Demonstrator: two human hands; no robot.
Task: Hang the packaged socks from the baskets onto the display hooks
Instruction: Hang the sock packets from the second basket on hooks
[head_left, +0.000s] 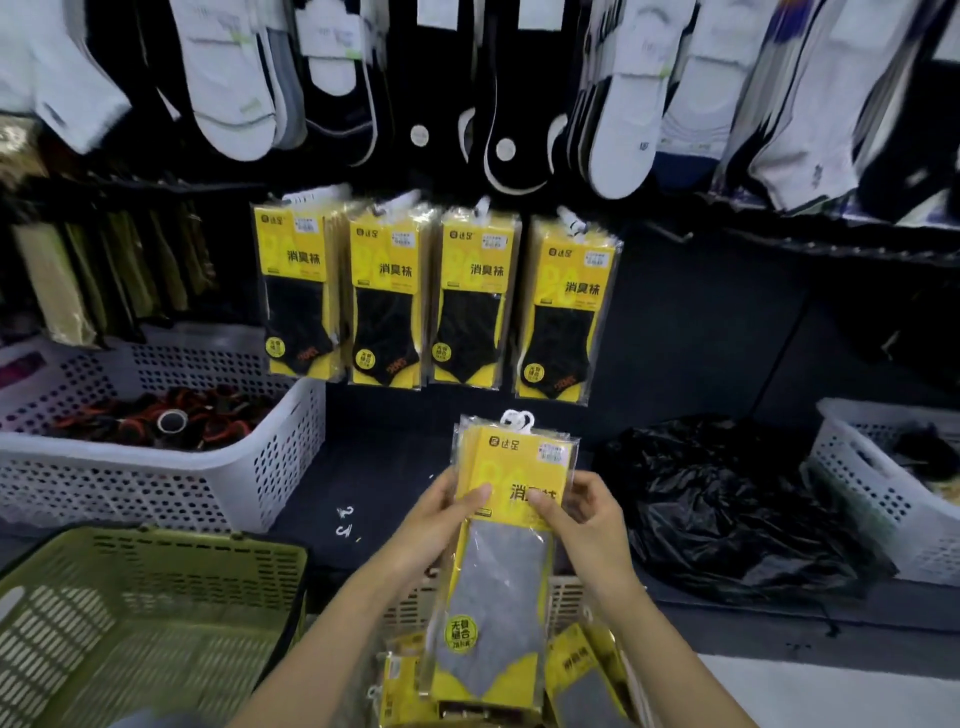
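I hold a small stack of yellow packs of grey socks (501, 566) upright in front of me, white hanger loop at the top. My left hand (441, 525) grips its left edge, thumb on the front. My right hand (582, 512) pinches the right edge at the same height. Below, a beige basket (569, 597) holds more yellow packs (587, 670). On the display wall above hang several rows of yellow packs with black socks (431, 296) on hooks.
A green basket (156, 618) stands at lower left. A white basket (156, 467) with dark rolled items is behind it; another white basket (872, 493) sits right. A black plastic bag (727, 509) lies between. Loose white hooks (344, 522) lie on the shelf. White and black socks (623, 104) hang above.
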